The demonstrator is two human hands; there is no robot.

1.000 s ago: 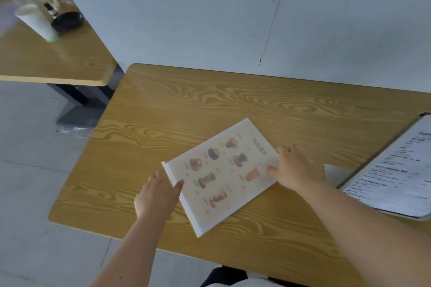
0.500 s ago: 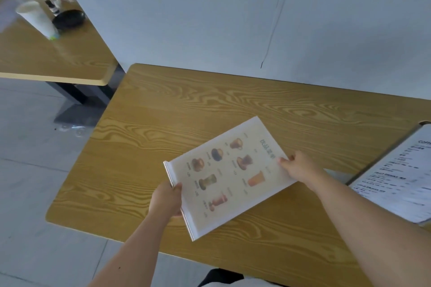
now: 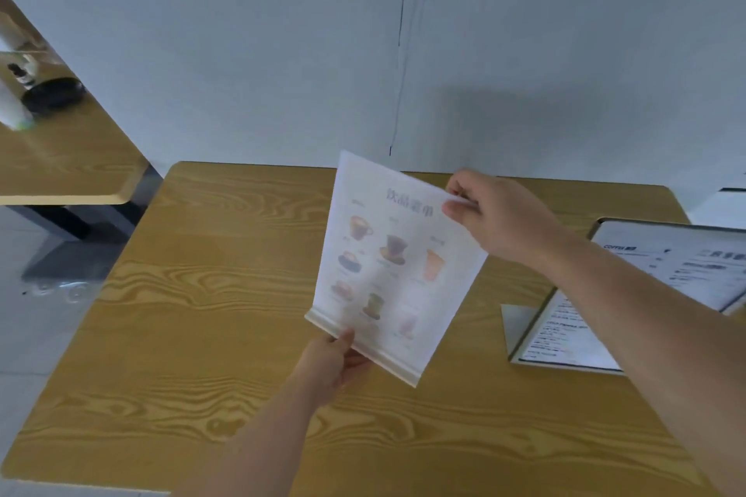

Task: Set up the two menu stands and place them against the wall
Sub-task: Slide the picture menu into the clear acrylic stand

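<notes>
A drinks menu stand point(image 3: 391, 266), a clear sheet with pictures of cups and a pale base strip along its lower edge, is held up above the wooden table point(image 3: 210, 295), nearly upright and tilted to the right. My left hand point(image 3: 335, 363) grips the base strip from below. My right hand point(image 3: 496, 214) pinches the upper right corner. A second menu stand point(image 3: 565, 327) with black text lies flat on the table at the right, partly hidden by my right forearm. The grey wall point(image 3: 282, 52) rises behind the table's far edge.
A dark-framed menu board point(image 3: 678, 258) lies at the table's right edge, over the flat menu. Another wooden table point(image 3: 68, 161) stands to the left with a black dish point(image 3: 54, 93) and a white cup point(image 3: 14, 109). Grey floor lies between the tables.
The drinks menu stand has been lifted off the table and swung from flat to nearly upright. Both hands rose with it, and the view tipped up toward the wall.
</notes>
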